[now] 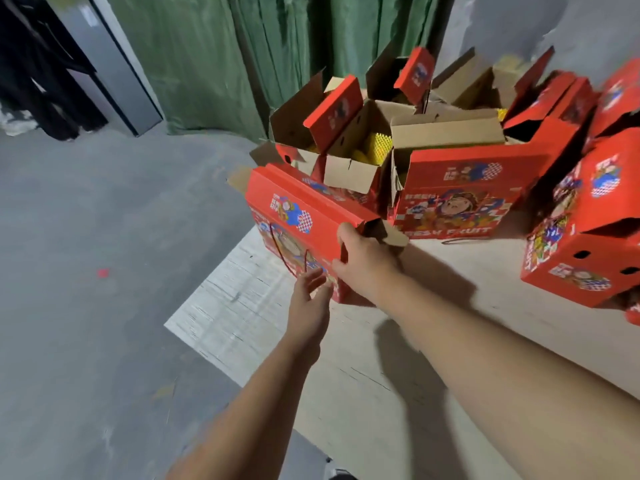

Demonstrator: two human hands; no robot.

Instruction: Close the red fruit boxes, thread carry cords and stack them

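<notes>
A closed red fruit box (298, 216) stands at the near left corner of the wooden table (363, 393), tilted, with a dark red carry cord (277, 249) looped across its front. My right hand (363, 258) grips the box's right end, thumb on the red face, by a brown end flap that sticks out. My left hand (311, 292) reaches to the lower front of the box with straight fingers, next to the cord.
Several open red boxes (349, 133) with yellow foam nets inside stand behind it. A closed box reading FRESH FRUIT (457, 199) sits to the right, more red boxes (585, 237) at the right edge. Grey floor lies left; a green curtain (214, 57) hangs behind.
</notes>
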